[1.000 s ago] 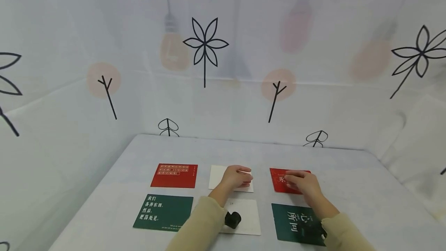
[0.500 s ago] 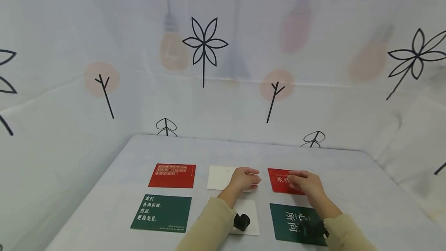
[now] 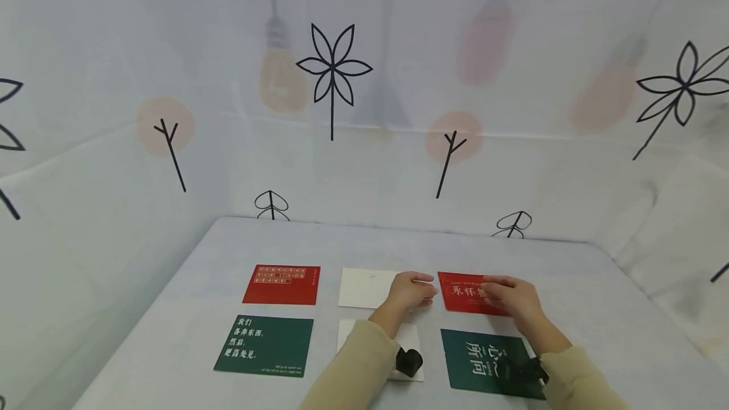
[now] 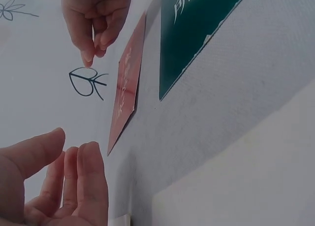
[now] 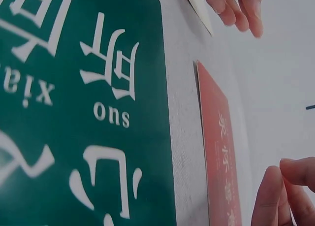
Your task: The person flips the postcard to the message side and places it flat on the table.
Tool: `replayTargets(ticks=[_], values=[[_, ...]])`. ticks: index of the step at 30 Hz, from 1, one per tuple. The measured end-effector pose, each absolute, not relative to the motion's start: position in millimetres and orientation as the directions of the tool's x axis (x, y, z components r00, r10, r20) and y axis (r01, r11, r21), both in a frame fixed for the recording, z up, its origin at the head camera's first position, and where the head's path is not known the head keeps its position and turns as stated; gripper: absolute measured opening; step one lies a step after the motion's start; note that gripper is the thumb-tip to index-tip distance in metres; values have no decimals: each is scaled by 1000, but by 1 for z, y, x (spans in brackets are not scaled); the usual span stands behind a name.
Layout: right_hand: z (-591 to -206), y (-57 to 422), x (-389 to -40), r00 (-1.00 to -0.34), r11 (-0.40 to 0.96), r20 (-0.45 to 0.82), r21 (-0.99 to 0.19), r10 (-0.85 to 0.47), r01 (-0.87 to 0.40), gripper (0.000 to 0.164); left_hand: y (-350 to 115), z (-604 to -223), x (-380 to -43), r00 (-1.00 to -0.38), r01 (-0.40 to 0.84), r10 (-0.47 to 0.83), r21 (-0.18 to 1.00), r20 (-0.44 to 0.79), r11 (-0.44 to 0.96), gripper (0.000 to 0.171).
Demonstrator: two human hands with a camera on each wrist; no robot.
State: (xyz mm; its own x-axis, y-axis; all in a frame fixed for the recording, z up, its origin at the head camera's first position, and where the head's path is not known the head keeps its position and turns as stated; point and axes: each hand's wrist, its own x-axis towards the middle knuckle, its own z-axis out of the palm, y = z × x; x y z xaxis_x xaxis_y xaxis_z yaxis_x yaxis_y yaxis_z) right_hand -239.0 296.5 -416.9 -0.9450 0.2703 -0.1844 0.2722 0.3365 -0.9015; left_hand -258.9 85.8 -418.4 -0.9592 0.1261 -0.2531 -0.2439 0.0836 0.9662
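In the head view my left hand hovers over the right edge of the upper white card, close to the red card with large white characters. Its thumb and fingers stand apart in the left wrist view, with nothing between them. Above that same red card's right part is my right hand, fingers loosely bent and holding nothing. The right wrist view shows its thumb and a fingertip close together, clear of the card. Below it lies a green card, partly covered by the right wrist's black camera.
Another red card and a green card lie at the left. A lower white card is partly hidden by my left sleeve and its black wrist camera. A white patterned cloth hangs behind the table.
Both hands have drifted right. The left hand uncovers more of the upper white card, and the right hand uncovers more of the red card's characters. The cards look unmoved on the table.
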Motion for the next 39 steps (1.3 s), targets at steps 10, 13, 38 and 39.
replayTargets(ticks=[10, 13, 38, 39], values=[[-411, 310, -239, -936, 340, -165, -901, 310, 271, 52, 94, -416, -258, -963, -240, 101, 965, -251, 107, 17], [-411, 313, -240, -932, 328, -182, -901, 312, 286, 54, 95, -415, -258, -963, -240, 97, 965, -250, 106, 18], [-422, 346, -249, -893, 278, -226, -895, 388, 348, 55, 111, -427, -271, -961, -259, 74, 963, -265, 77, 37], [-423, 348, -250, -894, 281, -229, -894, 384, 349, 56, 111, -427, -272, -961, -262, 75, 962, -268, 79, 37]])
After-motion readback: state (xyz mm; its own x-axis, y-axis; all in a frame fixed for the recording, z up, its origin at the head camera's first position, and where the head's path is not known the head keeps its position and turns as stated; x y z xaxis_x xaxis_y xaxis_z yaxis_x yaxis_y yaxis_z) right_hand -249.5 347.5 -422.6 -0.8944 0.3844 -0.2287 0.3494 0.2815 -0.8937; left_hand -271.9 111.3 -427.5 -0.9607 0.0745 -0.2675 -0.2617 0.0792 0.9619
